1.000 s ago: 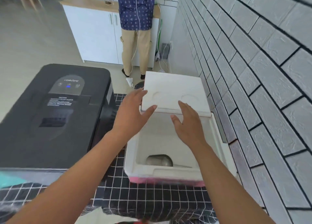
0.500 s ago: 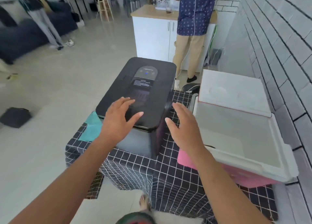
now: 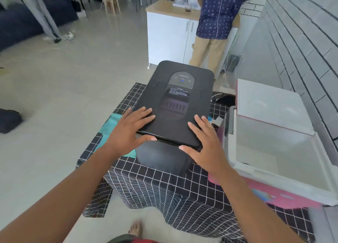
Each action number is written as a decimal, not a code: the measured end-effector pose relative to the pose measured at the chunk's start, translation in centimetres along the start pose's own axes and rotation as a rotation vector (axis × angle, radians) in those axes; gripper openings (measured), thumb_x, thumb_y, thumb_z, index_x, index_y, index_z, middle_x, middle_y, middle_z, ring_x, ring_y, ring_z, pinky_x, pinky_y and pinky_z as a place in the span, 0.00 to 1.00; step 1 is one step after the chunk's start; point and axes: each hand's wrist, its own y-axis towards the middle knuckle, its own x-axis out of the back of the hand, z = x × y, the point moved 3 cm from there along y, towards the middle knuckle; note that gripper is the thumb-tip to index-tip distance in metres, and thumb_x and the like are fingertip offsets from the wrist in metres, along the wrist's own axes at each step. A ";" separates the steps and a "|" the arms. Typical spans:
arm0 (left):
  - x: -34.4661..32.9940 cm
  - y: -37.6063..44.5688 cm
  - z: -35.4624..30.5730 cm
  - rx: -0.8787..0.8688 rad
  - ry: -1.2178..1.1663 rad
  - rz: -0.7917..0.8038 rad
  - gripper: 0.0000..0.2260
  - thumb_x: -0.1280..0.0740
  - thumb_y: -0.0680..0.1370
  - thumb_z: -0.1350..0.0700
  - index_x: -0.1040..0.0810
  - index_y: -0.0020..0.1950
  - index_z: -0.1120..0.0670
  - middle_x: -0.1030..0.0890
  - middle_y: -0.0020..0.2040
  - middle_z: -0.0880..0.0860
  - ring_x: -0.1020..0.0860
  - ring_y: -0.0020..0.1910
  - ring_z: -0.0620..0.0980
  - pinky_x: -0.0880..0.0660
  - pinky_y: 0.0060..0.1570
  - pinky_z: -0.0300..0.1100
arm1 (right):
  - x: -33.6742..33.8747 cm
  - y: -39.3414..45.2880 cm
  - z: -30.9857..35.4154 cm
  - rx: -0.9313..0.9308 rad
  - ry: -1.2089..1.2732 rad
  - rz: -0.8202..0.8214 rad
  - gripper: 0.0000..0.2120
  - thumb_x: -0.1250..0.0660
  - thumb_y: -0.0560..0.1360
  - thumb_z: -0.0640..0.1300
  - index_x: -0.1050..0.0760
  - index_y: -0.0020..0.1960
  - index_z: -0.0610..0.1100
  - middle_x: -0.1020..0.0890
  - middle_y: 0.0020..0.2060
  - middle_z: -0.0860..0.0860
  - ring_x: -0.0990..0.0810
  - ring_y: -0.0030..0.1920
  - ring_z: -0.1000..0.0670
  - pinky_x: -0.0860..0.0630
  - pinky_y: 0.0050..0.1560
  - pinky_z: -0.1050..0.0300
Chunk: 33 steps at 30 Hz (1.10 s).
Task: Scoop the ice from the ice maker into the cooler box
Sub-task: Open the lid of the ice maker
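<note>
The black ice maker [image 3: 180, 100] stands on a low table under a black-and-white checked cloth [image 3: 164, 186]. Its lid is down, or barely raised at the front. My left hand [image 3: 130, 131] lies on the lid's front left corner with fingers flat on top and the thumb at the front edge. My right hand [image 3: 204, 144] rests on the front right corner the same way. To the right sits the white foam cooler box [image 3: 281, 177], pink on the outside, its lid [image 3: 268, 105] pushed back over the far half. No ice or scoop shows.
A white brick wall [image 3: 301, 41] runs along the right, close behind the cooler. A person in a blue patterned shirt [image 3: 217, 12] stands at a white cabinet [image 3: 170, 36] beyond the table. A teal cloth [image 3: 109, 127] lies under the ice maker's left side. My bare foot [image 3: 135, 231] is below.
Both hands left the cooler's lid, crossed to the ice maker and now lie on its lid's front corners. My view swung left and pulled back.
</note>
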 end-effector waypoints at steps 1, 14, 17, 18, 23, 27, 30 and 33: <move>0.1 0.3 0.3 -0.049 0.010 -0.007 0.35 0.39 0.75 0.32 0.24 0.71 0.55 0.28 0.74 0.52 0.33 0.75 0.54 0.41 0.74 0.64 | 0.0 0.1 0.1 -0.002 0.006 -0.016 0.35 0.36 0.72 0.67 0.34 0.73 0.50 0.40 0.75 0.55 0.46 0.76 0.51 0.41 0.73 0.44; 4.0 10.0 0.5 -0.384 -0.127 -0.762 0.22 0.38 0.84 0.50 0.34 0.75 0.56 0.34 0.70 0.60 0.33 0.70 0.60 0.32 0.66 0.62 | 4.5 7.7 4.1 -0.310 0.432 -0.633 0.32 0.33 0.75 0.55 0.46 0.74 0.61 0.32 0.70 0.55 0.32 0.69 0.53 0.30 0.67 0.44; 2.9 12.1 1.4 -0.283 -0.151 -0.806 0.33 0.38 0.84 0.52 0.54 0.82 0.49 0.43 0.75 0.62 0.42 0.77 0.60 0.36 0.68 0.69 | 3.9 10.1 4.8 -0.350 0.418 -0.780 0.33 0.40 0.79 0.55 0.53 0.77 0.54 0.42 0.76 0.51 0.43 0.75 0.53 0.41 0.74 0.45; 2.7 12.7 1.8 -0.247 -0.167 -0.810 0.35 0.37 0.84 0.52 0.58 0.82 0.48 0.45 0.76 0.62 0.45 0.79 0.58 0.38 0.71 0.68 | 3.8 10.8 4.9 -0.366 0.386 -0.814 0.34 0.41 0.79 0.56 0.55 0.78 0.50 0.45 0.77 0.50 0.47 0.76 0.54 0.45 0.75 0.48; 1.5 15.3 3.4 -0.130 -0.334 -0.684 0.42 0.30 0.80 0.48 0.58 0.82 0.48 0.47 0.79 0.63 0.50 0.81 0.52 0.42 0.77 0.53 | 3.9 13.7 4.0 -0.431 0.238 -0.806 0.39 0.39 0.77 0.60 0.59 0.77 0.51 0.51 0.78 0.53 0.53 0.76 0.57 0.47 0.76 0.49; 1.2 17.2 3.7 -0.060 -0.365 -0.596 0.46 0.29 0.78 0.42 0.61 0.81 0.45 0.49 0.80 0.55 0.48 0.80 0.50 0.39 0.76 0.49 | 3.9 15.1 2.9 -0.424 0.101 -0.739 0.45 0.35 0.75 0.61 0.61 0.77 0.48 0.53 0.78 0.51 0.53 0.77 0.54 0.50 0.75 0.62; 1.2 18.7 3.7 -0.022 -0.322 -0.546 0.49 0.29 0.77 0.40 0.65 0.80 0.43 0.52 0.81 0.54 0.49 0.81 0.53 0.41 0.75 0.43 | 3.4 16.1 2.0 -0.453 -0.018 -0.671 0.49 0.33 0.73 0.60 0.63 0.77 0.45 0.56 0.78 0.48 0.55 0.77 0.51 0.58 0.69 0.75; 0.6 19.4 4.2 -0.014 -0.271 -0.524 0.48 0.30 0.77 0.39 0.65 0.81 0.46 0.54 0.82 0.56 0.56 0.81 0.47 0.46 0.72 0.32 | 3.0 16.8 1.1 -0.467 -0.088 -0.633 0.49 0.32 0.73 0.58 0.63 0.77 0.44 0.57 0.78 0.47 0.56 0.77 0.49 0.61 0.68 0.76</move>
